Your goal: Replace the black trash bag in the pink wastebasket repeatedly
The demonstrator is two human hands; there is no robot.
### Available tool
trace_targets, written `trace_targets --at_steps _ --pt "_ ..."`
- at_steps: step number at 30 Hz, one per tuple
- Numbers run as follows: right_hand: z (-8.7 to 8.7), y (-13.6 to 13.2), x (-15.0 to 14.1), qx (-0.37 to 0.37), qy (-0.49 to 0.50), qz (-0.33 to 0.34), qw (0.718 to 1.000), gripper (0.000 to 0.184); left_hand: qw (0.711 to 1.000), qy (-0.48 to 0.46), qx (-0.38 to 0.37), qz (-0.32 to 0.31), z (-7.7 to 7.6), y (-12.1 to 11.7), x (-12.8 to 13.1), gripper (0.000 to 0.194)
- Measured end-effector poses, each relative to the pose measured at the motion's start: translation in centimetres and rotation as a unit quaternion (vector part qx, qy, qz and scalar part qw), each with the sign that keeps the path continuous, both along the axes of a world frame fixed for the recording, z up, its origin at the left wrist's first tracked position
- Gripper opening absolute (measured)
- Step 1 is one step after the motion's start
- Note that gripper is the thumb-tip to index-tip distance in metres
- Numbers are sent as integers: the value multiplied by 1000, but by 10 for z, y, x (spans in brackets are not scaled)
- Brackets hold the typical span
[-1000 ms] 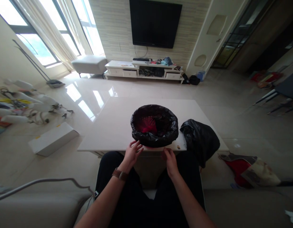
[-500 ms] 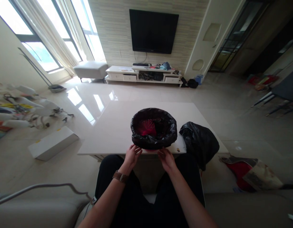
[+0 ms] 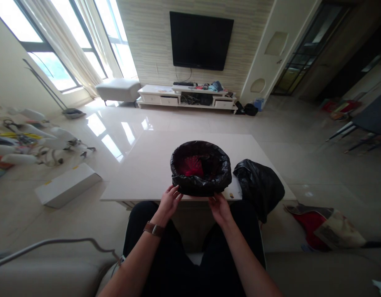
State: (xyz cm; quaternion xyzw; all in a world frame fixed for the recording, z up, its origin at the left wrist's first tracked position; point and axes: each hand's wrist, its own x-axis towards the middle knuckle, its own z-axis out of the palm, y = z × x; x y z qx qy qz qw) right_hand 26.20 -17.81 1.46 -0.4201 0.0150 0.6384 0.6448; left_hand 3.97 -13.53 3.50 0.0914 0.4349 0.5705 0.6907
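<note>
A black garbage bag (image 3: 200,186) lines a round bin on the white table in front of me, its edge folded outward over the rim. Red shows inside the bin (image 3: 192,166), where the liner leaves its wall bare. My left hand (image 3: 168,203) pinches the folded bag edge at the near left. At the near right, my right hand (image 3: 220,208) has its fingers curled at the same edge, fingertips partly hidden under the plastic. Beside the bin on the right, a heap of black plastic (image 3: 260,187) hangs over the table's front edge.
The white table (image 3: 137,173) reaches to my knees. A long white box (image 3: 68,185) lies on the floor at left, near white jointed equipment (image 3: 54,140). On the right floor is a bag with red cloth (image 3: 311,227). A low TV cabinet (image 3: 187,99) stands at the back.
The folded bag edge has come down at the front, covering the red strip of bin that showed between my hands. Both hands have shifted slightly.
</note>
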Motion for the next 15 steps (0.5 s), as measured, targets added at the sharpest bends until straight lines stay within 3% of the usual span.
trace_targets --at_steps 9,15 --pt "2 2 0 9 -32 -5 999 38 999 51 -3 11 10 -1 0 27" --pt "0 3 0 1 -41 -8 999 40 992 120 -21 36 2 1 0 33"
